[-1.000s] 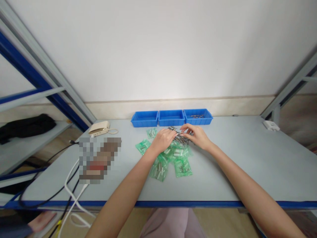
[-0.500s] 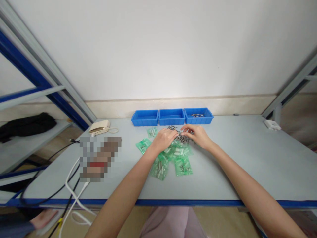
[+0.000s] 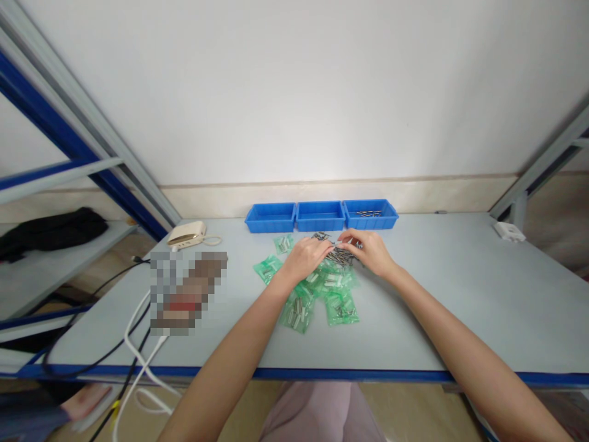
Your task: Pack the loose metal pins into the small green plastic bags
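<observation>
**Hands over a heap of metal pins**

The left hand [image 3: 304,261] and right hand [image 3: 370,253] meet above loose metal pins [image 3: 344,258], partly on green plastic bags [image 3: 340,306] on the worktop [image 3: 442,313], just below three blue bins [image 3: 321,216], the rightmost holding more pins [image 3: 368,213]

We place three trays [image 3: 321,216] in a row at the back of the bench [image 3: 437,294], against the wall [image 3: 294,92]; the right one [image 3: 370,215] holds pins [image 3: 369,213]. Before the trays lies a heap [image 3: 338,256] of pins, with bags [image 3: 339,307] to its left and front. We note a box [image 3: 508,231] at back right, an adapter [image 3: 186,234] at back left, and cables [image 3: 138,344] over the left edge.
</observation>
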The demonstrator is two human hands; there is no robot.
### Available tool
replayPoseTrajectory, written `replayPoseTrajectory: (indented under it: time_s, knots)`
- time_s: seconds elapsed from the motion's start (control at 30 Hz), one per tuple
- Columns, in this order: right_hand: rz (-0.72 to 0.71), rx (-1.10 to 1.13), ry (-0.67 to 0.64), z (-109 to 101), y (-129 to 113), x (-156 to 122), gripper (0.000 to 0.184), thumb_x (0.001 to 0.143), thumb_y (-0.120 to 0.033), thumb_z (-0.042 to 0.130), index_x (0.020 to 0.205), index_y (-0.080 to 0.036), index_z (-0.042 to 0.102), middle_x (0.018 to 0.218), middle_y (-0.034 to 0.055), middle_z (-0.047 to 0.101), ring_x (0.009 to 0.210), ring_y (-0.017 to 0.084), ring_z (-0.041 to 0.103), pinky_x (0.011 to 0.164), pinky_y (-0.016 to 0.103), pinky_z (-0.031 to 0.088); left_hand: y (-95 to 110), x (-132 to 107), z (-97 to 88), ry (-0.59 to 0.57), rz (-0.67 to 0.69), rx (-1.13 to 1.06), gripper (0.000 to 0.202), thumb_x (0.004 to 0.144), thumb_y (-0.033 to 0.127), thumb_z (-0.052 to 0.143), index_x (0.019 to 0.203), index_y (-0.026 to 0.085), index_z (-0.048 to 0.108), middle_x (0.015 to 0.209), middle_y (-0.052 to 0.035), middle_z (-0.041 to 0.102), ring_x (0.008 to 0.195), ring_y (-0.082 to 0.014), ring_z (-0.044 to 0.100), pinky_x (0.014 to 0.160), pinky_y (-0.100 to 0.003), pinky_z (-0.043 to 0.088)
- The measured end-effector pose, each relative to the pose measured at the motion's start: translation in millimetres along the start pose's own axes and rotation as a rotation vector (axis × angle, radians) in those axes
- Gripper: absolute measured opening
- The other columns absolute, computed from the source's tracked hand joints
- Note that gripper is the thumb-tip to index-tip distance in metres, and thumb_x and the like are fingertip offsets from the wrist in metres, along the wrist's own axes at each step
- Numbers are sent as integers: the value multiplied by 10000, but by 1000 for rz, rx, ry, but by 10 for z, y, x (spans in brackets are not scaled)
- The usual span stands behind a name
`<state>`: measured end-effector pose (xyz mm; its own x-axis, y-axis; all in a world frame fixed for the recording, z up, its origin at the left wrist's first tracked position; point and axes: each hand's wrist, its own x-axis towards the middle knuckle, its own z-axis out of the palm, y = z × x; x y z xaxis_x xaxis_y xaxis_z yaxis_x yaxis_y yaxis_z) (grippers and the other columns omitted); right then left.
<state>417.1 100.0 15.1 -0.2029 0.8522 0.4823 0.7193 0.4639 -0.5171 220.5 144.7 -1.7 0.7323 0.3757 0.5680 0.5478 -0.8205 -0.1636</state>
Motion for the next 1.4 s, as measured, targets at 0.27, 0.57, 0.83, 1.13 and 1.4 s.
replayPoseTrajectory:
  time_s: [0.27,0.57,0.83,1.13,1.4]
  knots:
    - [-28,-25,-3,-5,-1,-4,288,874,-424,500,815,-203,675,818,33,705,700,160,603,655,256,407,-14,0,33,-2,5,33,289,971,314,335,910,161,572,720,-27,634,705,-164,615,673,-284,414]
    - [-15,-6,-19,2,8,-6,261,832,-419,570,953,-212,674,842,22,709,639,139,594,640,248,425,-19,-3,26,-24,13,24,316,975,278,317,859,165,587,682,-22,617,700,-164,606,674,-283,406]
    - [-38,1,-73,-2,20,-5,210,832,-375,576,900,-232,714,871,25,724,698,166,633,682,263,454,-18,-6,27,-61,-7,7,333,981,292,292,877,161,581,712,-29,629,715,-164,613,689,-290,419]
    - [-9,-50,-100,-1,-18,-10,298,899,-389,453,935,-226,701,864,34,721,713,171,637,689,271,440,-21,-1,23,-46,-3,13,352,977,323,301,850,162,586,696,-31,617,703,-164,607,687,-287,425]
    - [-55,-29,-97,4,27,-4,268,861,-414,517,891,-211,690,837,33,710,681,159,611,667,260,429,-4,3,11,-69,-6,8,377,982,306,278,832,150,587,697,-39,618,711,-170,603,693,-294,416]
